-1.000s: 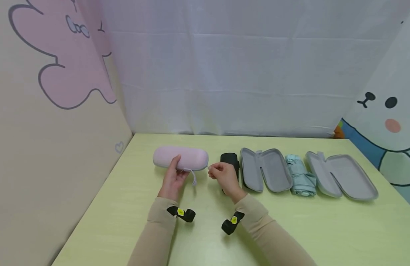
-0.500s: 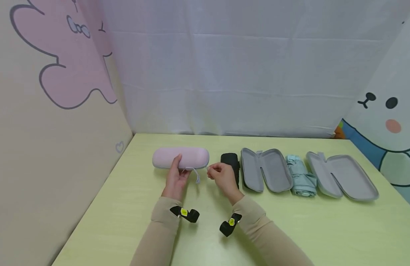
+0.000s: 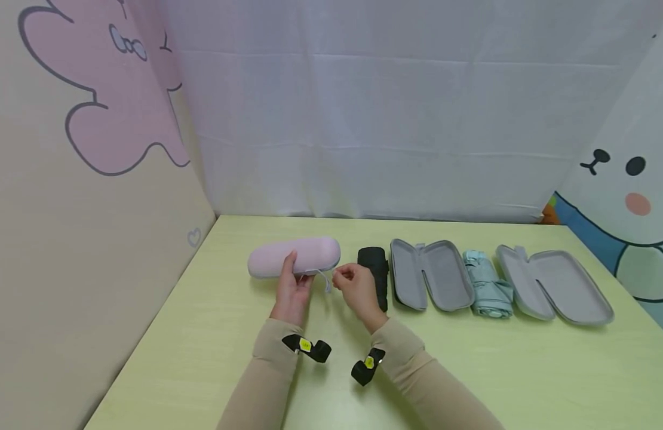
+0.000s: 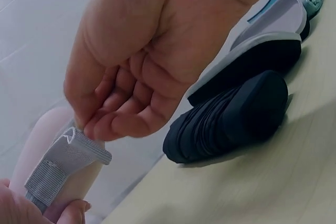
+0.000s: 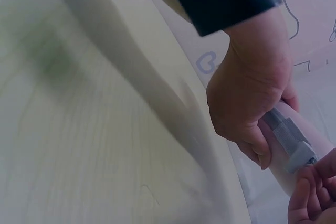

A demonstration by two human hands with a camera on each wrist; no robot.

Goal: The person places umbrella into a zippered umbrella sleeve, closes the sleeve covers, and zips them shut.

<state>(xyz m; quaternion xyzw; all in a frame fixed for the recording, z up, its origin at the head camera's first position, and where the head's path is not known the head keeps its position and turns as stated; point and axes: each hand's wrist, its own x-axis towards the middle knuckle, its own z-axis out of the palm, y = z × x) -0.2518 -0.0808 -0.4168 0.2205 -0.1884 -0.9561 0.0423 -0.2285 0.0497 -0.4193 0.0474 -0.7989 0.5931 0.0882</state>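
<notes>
My left hand holds a pink, rounded, elongated zip case above the table, thumb across its front and fingers underneath. A short grey strap hangs from the near side. At the case's right end, my right hand has thumb and forefinger pinched together at the zip's edge. The zipper pull itself is mostly covered by these fingertips. In the right wrist view, the left hand grips the case from behind, and the right hand is close to the strap.
Right of the hands lies a folded black umbrella. Beyond it rest an open grey case, a folded mint-green umbrella and another open grey case. A white curtain hangs behind the table.
The case has tilted, its right end now slightly higher and nearer the right hand. My left hand has shifted right, while my right wrist and forearm have moved a little left.
</notes>
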